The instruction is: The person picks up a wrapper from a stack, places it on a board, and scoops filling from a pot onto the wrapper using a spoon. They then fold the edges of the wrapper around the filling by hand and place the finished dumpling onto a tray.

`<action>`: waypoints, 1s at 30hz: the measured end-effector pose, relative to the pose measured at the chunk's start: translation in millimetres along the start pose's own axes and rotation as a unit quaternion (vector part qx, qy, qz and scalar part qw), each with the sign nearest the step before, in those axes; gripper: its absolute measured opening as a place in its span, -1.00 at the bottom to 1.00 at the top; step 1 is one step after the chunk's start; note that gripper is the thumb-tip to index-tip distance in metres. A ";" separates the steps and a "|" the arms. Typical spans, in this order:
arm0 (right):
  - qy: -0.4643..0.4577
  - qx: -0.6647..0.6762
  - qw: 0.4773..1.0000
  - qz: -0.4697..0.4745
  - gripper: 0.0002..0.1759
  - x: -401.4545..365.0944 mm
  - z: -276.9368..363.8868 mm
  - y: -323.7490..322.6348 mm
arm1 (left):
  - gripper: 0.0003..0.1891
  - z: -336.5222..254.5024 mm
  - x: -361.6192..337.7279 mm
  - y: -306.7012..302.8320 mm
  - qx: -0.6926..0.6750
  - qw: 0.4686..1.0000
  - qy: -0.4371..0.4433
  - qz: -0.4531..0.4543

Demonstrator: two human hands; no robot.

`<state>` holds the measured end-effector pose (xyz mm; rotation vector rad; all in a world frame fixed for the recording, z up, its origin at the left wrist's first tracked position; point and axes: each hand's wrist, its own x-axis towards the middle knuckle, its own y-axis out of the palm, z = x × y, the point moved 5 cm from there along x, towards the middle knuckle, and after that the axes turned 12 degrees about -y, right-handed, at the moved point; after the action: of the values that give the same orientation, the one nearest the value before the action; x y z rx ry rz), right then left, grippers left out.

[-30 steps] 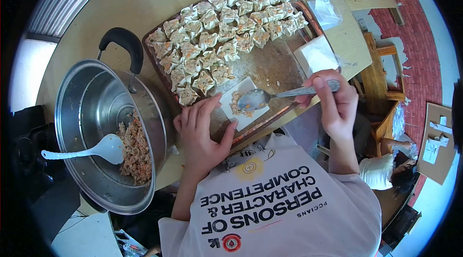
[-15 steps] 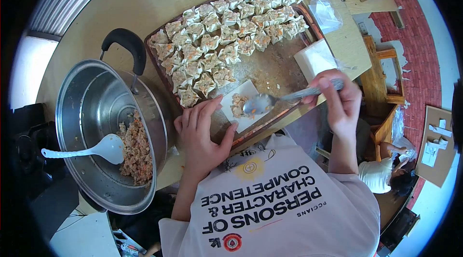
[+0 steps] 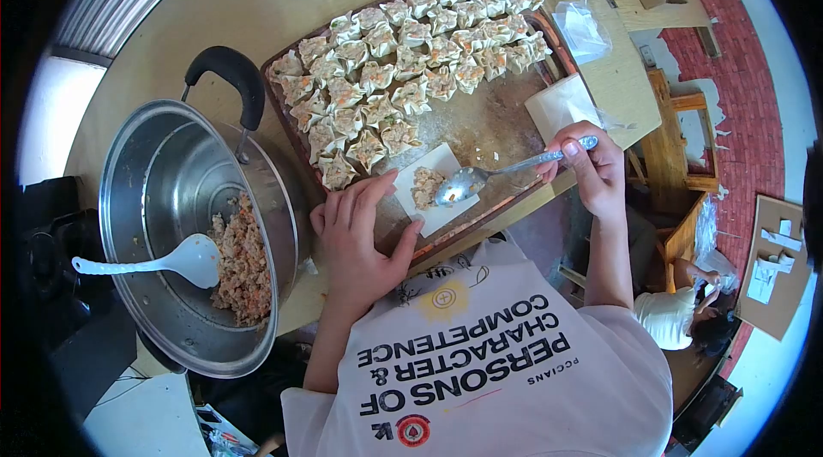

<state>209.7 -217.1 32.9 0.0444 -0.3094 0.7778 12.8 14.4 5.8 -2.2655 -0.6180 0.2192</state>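
Note:
My right hand [image 3: 591, 167] is closed around the handle of a metal spoon [image 3: 460, 186]. The spoon's bowl rests at the edge of a small mound of minced filling [image 3: 426, 186], which lies on a square white wrapper [image 3: 439, 221]. On the left side of that wrapper, my left hand [image 3: 360, 230] lies with thumb and fingers apart, their tips touching its edge. Wrapper and hand are at the near side of a metal tray [image 3: 480, 118]. Several rows of filled dumplings [image 3: 377, 75] stand open-topped on the tray's far and left parts.
Left of the tray is a big steel pot [image 3: 163, 200] with minced filling [image 3: 242, 264] and a white ladle [image 3: 193, 261] in it. A stack of wrappers [image 3: 561, 107] sits at the tray's right end, near a plastic bag [image 3: 583, 33]. Another person [image 3: 664, 320] is at far right.
My right hand has lowered slightly and the spoon's bowl has shifted a little to the right on the filling. My left hand stays at the wrapper.

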 end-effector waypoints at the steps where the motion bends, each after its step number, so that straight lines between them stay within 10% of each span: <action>1: 0.006 0.002 1.000 -0.006 -0.83 -0.1 -0.7 -1.3 | -0.34 0.2 0.1 0.0 -0.003 1.000 -0.001 0.000; 11: 0.137 -0.012 0.979 -0.148 -0.75 -3.8 -1.5 13.5 | -0.34 -1.1 0.0 -0.5 -0.001 1.000 0.003 -0.003; 30: 0.072 -0.038 0.994 -0.073 -0.81 -6.4 25.9 35.5 | -0.33 -3.6 0.4 -2.2 0.000 1.000 -0.001 0.002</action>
<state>174.0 -200.0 53.1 -0.0590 -0.1963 0.6198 13.5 13.6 9.9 -2.2676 -0.6146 0.2233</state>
